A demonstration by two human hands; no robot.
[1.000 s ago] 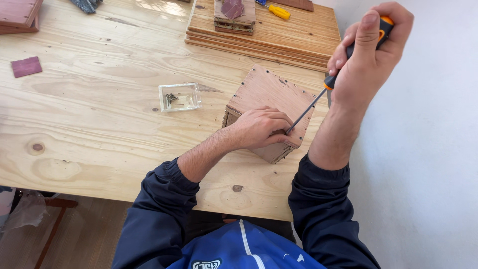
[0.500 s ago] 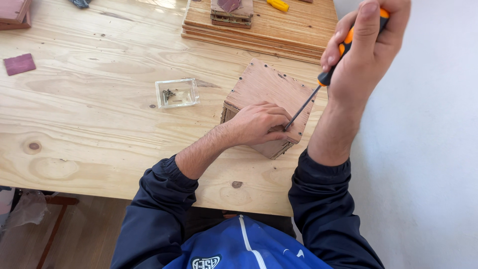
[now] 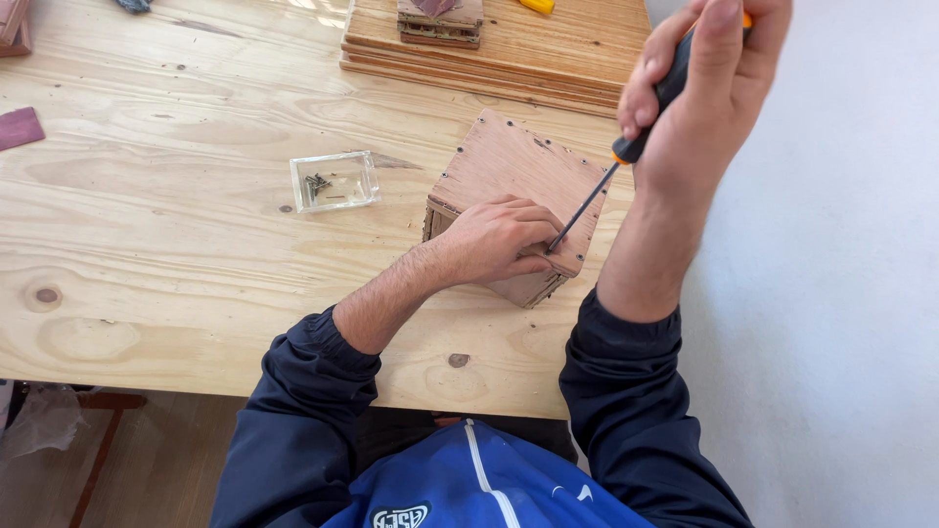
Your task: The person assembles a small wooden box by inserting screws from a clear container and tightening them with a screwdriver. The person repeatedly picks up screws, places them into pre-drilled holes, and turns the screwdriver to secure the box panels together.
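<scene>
A small plywood box (image 3: 514,166) with screws along its top edges sits near the table's right edge. My left hand (image 3: 499,240) rests on the box's near corner, fingers pinched around the tip of a screwdriver (image 3: 626,152). My right hand (image 3: 709,93) is raised above the box and grips the screwdriver's black and orange handle. The shaft slants down to the left, its tip meeting the box top at my left fingers. Whether a screw sits under the tip is hidden.
A clear plastic tray (image 3: 334,181) holding a few screws lies left of the box. A stack of plywood boards (image 3: 528,54) with a small wooden piece on top lies at the back. The light wooden table (image 3: 166,254) ends beside a white wall (image 3: 831,293).
The view has shifted slightly. My right hand with the screwdriver has moved a little higher in view; my left hand stays on the box corner.
</scene>
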